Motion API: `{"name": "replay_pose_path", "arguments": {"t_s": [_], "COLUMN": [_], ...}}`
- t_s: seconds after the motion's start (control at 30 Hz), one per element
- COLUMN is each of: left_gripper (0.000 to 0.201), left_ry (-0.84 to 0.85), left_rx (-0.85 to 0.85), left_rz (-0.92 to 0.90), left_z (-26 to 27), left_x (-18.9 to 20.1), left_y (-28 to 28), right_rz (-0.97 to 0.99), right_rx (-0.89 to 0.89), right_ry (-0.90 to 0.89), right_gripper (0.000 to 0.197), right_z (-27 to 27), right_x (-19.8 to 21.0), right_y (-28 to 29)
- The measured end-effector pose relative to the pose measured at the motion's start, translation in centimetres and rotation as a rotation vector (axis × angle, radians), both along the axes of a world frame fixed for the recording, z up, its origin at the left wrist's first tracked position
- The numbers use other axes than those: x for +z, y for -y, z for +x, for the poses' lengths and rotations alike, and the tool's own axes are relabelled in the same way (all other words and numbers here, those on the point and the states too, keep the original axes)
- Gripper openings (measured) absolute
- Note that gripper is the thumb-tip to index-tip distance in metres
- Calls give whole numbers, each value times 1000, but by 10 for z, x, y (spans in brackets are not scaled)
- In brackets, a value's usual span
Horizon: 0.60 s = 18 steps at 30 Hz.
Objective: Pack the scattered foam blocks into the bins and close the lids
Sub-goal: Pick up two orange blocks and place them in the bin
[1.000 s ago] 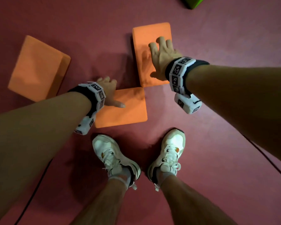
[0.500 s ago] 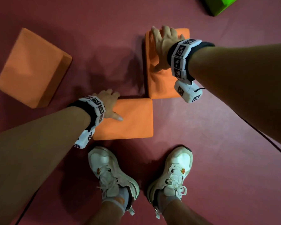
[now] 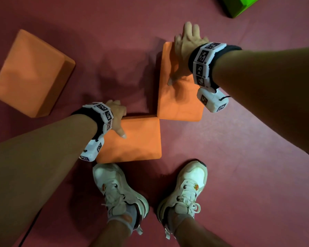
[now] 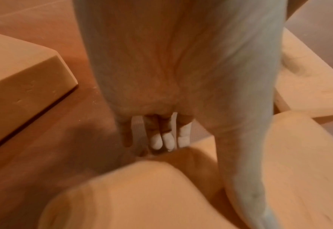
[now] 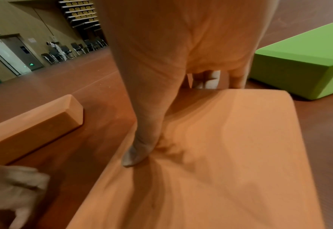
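Note:
Three orange foam blocks lie on the red floor. My left hand (image 3: 118, 118) grips the near orange block (image 3: 137, 139) at its far left corner, thumb on top and fingers curled over the far edge; the left wrist view shows those fingertips (image 4: 161, 139) behind the block (image 4: 142, 193). My right hand (image 3: 185, 49) grips the far orange block (image 3: 178, 100), fingers hooked over its far edge. Its thumb (image 5: 136, 155) dents the block's top (image 5: 230, 155). The two held blocks meet corner to corner. A third orange block (image 3: 30, 72) lies apart at the left. No bin is in view.
A green foam block (image 3: 239, 4) sits at the top right, just beyond the right hand's block (image 5: 302, 62). My two white shoes (image 3: 114, 189) (image 3: 187, 189) stand right behind the near block. Thin dark cables cross the floor at the lower left and the right.
My right hand slid from the middle of the far block to its far edge and hooked its fingers over it. The left hand kept its hold. The view came closer to the blocks.

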<state>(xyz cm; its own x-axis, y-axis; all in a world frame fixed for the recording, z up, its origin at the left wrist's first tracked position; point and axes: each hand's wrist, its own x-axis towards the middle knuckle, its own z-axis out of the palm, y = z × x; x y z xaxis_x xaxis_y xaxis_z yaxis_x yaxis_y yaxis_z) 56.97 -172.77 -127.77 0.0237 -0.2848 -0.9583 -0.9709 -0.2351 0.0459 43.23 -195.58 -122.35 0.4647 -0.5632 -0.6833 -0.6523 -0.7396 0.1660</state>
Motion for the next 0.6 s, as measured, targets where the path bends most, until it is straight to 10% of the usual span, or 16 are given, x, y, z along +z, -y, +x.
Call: {"name": "replay_pose_path", "arguments": {"t_s": [0.6], "left_gripper": [107], "left_ry": [21], "left_rx": [51], "left_rz": [-82], "left_z": [19], "left_x": [84], "left_y": [-25], "right_rz": [180], "right_rx": [16], "right_ry": [-118], "right_gripper": [112], "right_z": [-19], "right_x": [65], "right_y": [-56]}}
